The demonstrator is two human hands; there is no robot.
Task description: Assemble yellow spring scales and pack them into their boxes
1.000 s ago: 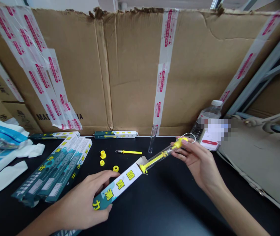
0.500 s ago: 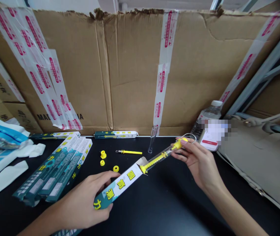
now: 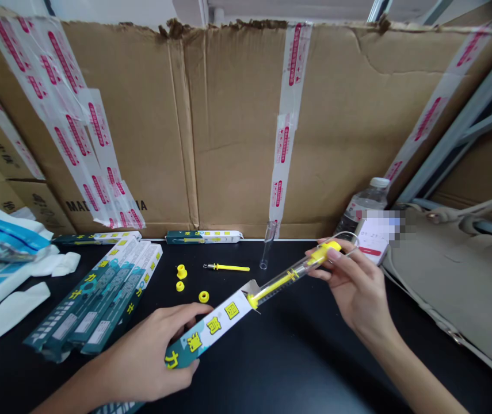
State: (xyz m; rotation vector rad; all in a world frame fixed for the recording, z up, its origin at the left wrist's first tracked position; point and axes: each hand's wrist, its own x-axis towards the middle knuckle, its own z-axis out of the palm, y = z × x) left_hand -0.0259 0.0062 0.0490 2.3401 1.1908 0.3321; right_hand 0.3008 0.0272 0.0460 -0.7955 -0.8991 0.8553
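Note:
My left hand [image 3: 155,351] is closed around a slim green-and-white carton [image 3: 211,328] with yellow characters, tilted up to the right. Its upper end is open, with a flap standing up. From that end sticks a spring scale [image 3: 286,275], a clear tube with a yellow stem inside. Pinched at its yellow cap is my right hand [image 3: 351,276], with a thin wire loop [image 3: 344,237] over the fingers. The scale's lower yellow end is at the carton's mouth; how far it reaches inside I cannot tell.
Small yellow caps [image 3: 180,271], a yellow rod [image 3: 228,267] and a clear tube [image 3: 267,246] lie or stand behind the hands. Several similar cartons [image 3: 99,299] are at left. A bottle [image 3: 369,198], a phone [image 3: 373,236] and a bag [image 3: 457,276] sit right. Cardboard [image 3: 237,126] walls the back.
My right hand and the spring scale's cap have shifted slightly to the right, and the scale has turned a little in the fingers. My left hand and the carton stay nearly still.

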